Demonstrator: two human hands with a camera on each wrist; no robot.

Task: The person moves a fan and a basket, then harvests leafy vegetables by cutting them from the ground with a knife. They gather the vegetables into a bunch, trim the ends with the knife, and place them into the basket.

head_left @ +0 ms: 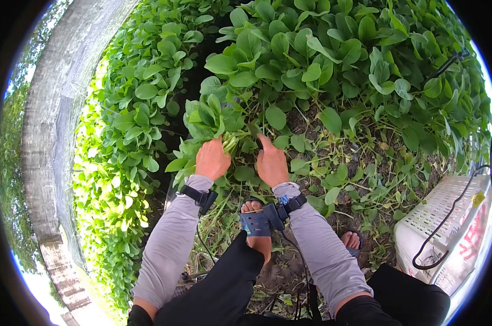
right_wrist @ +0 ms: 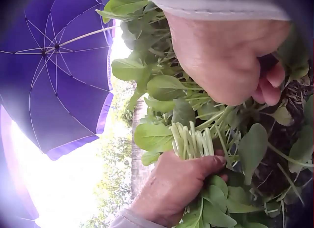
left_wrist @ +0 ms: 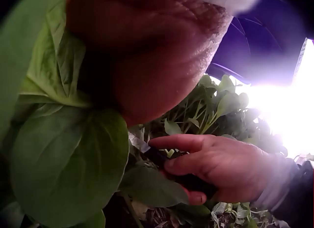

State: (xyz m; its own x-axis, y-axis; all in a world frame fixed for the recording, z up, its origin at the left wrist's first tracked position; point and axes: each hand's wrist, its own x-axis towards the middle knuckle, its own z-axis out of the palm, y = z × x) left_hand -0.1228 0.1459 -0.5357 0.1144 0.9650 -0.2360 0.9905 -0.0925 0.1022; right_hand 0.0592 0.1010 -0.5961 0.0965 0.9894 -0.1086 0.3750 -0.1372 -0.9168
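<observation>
My left hand (head_left: pixel 212 160) grips a bunch of leafy greens (head_left: pixel 207 117) by the stems. In the right wrist view the bunched pale stem ends (right_wrist: pixel 191 142) stick out past the thumb, and the leaves hang on the other side. Just to the right, my right hand (head_left: pixel 272 164) holds a small knife (left_wrist: pixel 156 156), its dark handle wrapped by the fingers with the index finger laid along it. The short blade points toward the left hand, close to low plants. Much of the knife is hidden by the right hand in the right wrist view.
Dense standing greens (head_left: pixel 322 49) fill the far side, with another planted row (head_left: pixel 142 119) to the left. Cut leaves and stubble (head_left: pixel 360 179) cover the soil at right. A white plastic crate (head_left: pixel 433 204) stands at the right. A purple umbrella (right_wrist: pixel 59 90) spreads overhead.
</observation>
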